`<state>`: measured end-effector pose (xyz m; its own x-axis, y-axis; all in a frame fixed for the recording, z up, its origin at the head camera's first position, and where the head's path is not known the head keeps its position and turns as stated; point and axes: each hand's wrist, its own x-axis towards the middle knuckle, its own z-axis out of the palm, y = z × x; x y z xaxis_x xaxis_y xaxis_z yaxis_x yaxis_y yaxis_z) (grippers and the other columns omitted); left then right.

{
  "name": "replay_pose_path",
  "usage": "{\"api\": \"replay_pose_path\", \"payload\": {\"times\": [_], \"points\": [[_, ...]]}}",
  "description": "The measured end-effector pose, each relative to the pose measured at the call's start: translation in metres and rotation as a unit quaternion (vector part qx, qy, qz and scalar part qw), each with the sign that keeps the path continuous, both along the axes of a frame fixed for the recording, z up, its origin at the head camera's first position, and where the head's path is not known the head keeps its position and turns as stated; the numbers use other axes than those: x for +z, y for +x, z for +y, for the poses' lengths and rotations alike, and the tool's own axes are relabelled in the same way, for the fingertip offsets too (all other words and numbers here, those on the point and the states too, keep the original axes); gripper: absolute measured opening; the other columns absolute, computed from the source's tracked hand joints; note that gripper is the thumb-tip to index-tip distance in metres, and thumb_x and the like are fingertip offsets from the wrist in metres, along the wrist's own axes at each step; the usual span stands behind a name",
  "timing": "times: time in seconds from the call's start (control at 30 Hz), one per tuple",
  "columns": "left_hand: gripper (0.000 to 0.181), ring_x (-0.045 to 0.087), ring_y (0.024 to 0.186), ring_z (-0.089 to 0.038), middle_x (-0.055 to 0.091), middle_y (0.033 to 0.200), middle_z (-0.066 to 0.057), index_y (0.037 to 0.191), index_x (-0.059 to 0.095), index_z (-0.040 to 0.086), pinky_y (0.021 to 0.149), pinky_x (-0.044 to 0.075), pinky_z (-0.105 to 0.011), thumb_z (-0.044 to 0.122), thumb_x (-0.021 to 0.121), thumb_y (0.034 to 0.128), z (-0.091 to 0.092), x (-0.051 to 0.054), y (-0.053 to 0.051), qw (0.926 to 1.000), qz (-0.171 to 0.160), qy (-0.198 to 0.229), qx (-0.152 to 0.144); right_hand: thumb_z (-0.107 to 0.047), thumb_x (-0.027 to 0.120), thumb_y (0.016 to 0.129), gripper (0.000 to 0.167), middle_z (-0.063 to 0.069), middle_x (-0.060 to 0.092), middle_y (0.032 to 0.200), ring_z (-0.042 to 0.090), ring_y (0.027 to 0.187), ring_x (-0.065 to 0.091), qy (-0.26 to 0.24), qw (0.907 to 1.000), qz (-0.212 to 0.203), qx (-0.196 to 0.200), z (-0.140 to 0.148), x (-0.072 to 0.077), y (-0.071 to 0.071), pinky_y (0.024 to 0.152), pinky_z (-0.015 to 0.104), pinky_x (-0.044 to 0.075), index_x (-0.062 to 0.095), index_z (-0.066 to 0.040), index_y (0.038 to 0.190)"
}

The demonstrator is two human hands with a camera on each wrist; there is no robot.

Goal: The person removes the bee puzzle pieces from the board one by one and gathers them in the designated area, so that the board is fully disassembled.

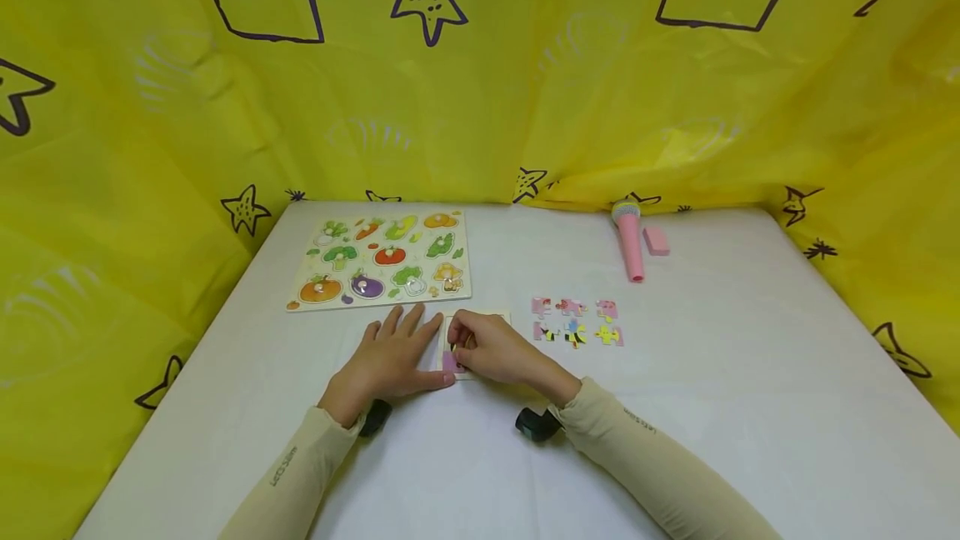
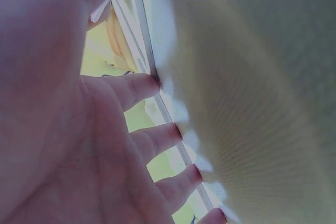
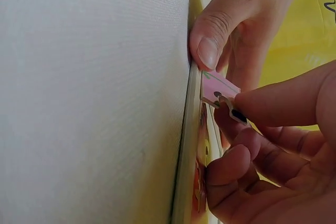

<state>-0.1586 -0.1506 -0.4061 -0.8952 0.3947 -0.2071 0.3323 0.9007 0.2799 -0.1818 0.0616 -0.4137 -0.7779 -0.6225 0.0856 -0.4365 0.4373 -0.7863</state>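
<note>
My right hand [image 1: 495, 348] is over a small jigsaw tray [image 1: 495, 313]. Its thumb and forefinger pinch a jigsaw piece [image 3: 239, 117] with a black patch, at the tray's left side. Right against that piece is a pink jigsaw piece [image 3: 221, 85], tilted up a little; whether the two are locked together I cannot tell. My left hand [image 1: 388, 361] lies with spread fingers on the table left of the tray, its thumb [image 3: 209, 48] pressing the tray's near-left corner by the pink piece. The right hand covers much of the tray.
Several loose jigsaw pieces [image 1: 574, 332] lie in two rows right of the tray. A vegetable peg board [image 1: 382, 233] is at the back left. A pink toy microphone [image 1: 630, 248] and a pink block [image 1: 656, 241] lie at the back right, before a yellow curtain [image 1: 480, 107].
</note>
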Motion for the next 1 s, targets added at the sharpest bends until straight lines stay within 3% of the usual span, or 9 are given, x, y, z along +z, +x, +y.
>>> {"api": "replay_pose_path", "payload": {"times": [0.43, 0.67, 0.9, 1.0], "points": [[0.095, 0.02, 0.157, -0.052, 0.025, 0.173, -0.023, 0.167, 0.038, 0.011, 0.119, 0.022, -0.074, 0.063, 0.073, 0.0957, 0.0, -0.002, 0.001, 1.0, 0.007, 0.004, 0.0, 0.001, 0.067, 0.098, 0.008, 0.0, 0.065, 0.087, 0.012, 0.072, 0.058, -0.043, 0.9967, -0.027, -0.063, 0.009, 0.001, 0.001, 0.064, 0.025, 0.049, 0.067, -0.005, 0.104], [0.096, 0.019, 0.157, -0.052, 0.024, 0.174, -0.023, 0.167, 0.037, 0.01, 0.119, 0.022, -0.073, 0.063, 0.072, 0.0959, -0.001, -0.001, 0.001, 0.9999, 0.008, -0.006, 0.004, -0.002, 0.066, 0.099, 0.008, 0.002, 0.067, 0.091, 0.016, 0.08, 0.061, -0.051, 0.9955, -0.025, -0.075, 0.029, 0.008, 0.002, 0.072, 0.029, 0.052, 0.067, -0.003, 0.107], [0.097, 0.019, 0.157, -0.052, 0.023, 0.174, -0.023, 0.168, 0.037, 0.01, 0.119, 0.022, -0.073, 0.063, 0.073, 0.0952, 0.001, 0.001, 0.001, 1.0, 0.001, -0.005, 0.004, -0.001, 0.066, 0.097, 0.008, 0.002, 0.068, 0.093, 0.018, 0.085, 0.063, -0.038, 0.993, -0.005, -0.111, 0.055, 0.009, 0.003, 0.079, 0.033, 0.053, 0.07, -0.003, 0.105], [0.096, 0.018, 0.157, -0.052, 0.023, 0.174, -0.023, 0.168, 0.036, 0.01, 0.12, 0.021, -0.073, 0.063, 0.073, 0.0956, 0.0, -0.001, 0.001, 1.0, 0.001, -0.005, 0.002, -0.002, 0.066, 0.096, 0.009, 0.001, 0.068, 0.088, 0.018, 0.08, 0.062, -0.031, 0.9924, 0.003, -0.119, 0.066, 0.007, 0.004, 0.075, 0.03, 0.051, 0.07, -0.004, 0.104]]}}
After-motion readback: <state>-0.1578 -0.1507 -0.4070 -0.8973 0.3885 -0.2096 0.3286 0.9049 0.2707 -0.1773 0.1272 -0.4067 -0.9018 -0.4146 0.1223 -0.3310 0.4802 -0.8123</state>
